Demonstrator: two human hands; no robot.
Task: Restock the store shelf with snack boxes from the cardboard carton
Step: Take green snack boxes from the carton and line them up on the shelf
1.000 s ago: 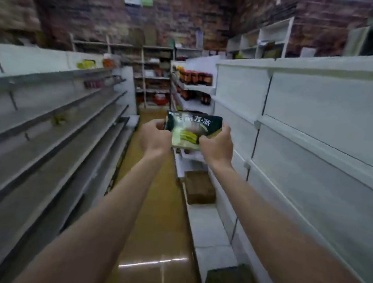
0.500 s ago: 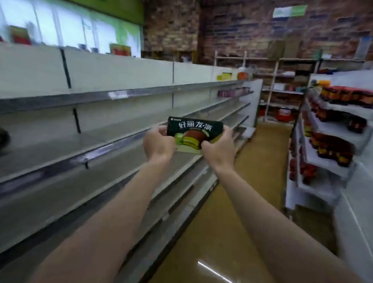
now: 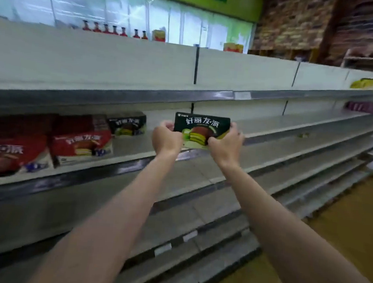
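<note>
Your left hand (image 3: 166,139) and right hand (image 3: 224,143) both grip one dark green cardboard snack box (image 3: 201,129) printed with white characters and a picture of a chocolate-and-green pie. Each hand has its fingers curled round a short end of the box, left end and right end, with both arms stretched out in front of you. You hold the box upright, its printed face toward you, in the air before the second tier of the long grey-and-white metal store shelf (image 3: 271,135); whether its bottom edge touches the shelf board cannot be told.

On that same tier, to the left of your hands, a matching dark green box (image 3: 127,125) stands near the back panel. Further left sit two red snack boxes, the nearer one (image 3: 83,142) just beside the green box, the larger one (image 3: 11,146) at the picture's edge, blurred.

Red-capped bottles (image 3: 114,30) line the top of the unit.
</note>
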